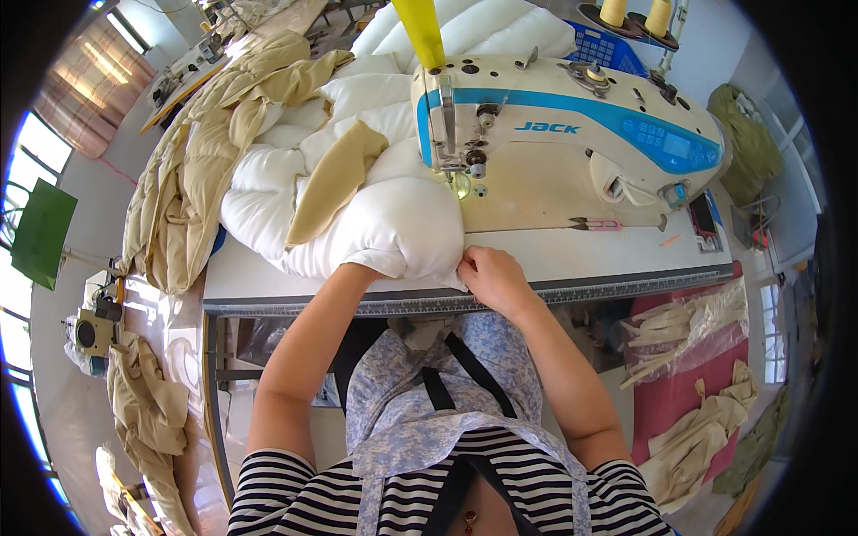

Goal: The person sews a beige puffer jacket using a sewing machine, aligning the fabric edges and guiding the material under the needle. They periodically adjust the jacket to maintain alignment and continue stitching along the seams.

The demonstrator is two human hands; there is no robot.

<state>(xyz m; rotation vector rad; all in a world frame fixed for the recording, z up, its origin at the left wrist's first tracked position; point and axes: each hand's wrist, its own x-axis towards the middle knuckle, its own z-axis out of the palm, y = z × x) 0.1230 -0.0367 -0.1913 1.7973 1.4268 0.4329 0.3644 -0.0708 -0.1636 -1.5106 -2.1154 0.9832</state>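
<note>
A puffy white quilted piece (357,228) with a beige fabric flap (331,179) lies on the sewing table (572,259). My left hand (365,272) reaches into or under its near fold, fingers hidden. My right hand (487,277) is closed on the piece's near right edge at the table's front. Just beyond stands a white-and-blue sewing machine (563,105), with its lit needle area beside the white fabric. Pink-handled thread snips (603,223) lie on the machine's bed, right of my right hand.
Beige quilted garments (183,196) are heaped at left. Behind the machine are a blue basket (599,49) and thread cones (660,18). A yellow strip (413,22) hangs above. Beige cloth (679,429) lies on a pink surface at lower right. A ruler (626,283) runs along the front edge.
</note>
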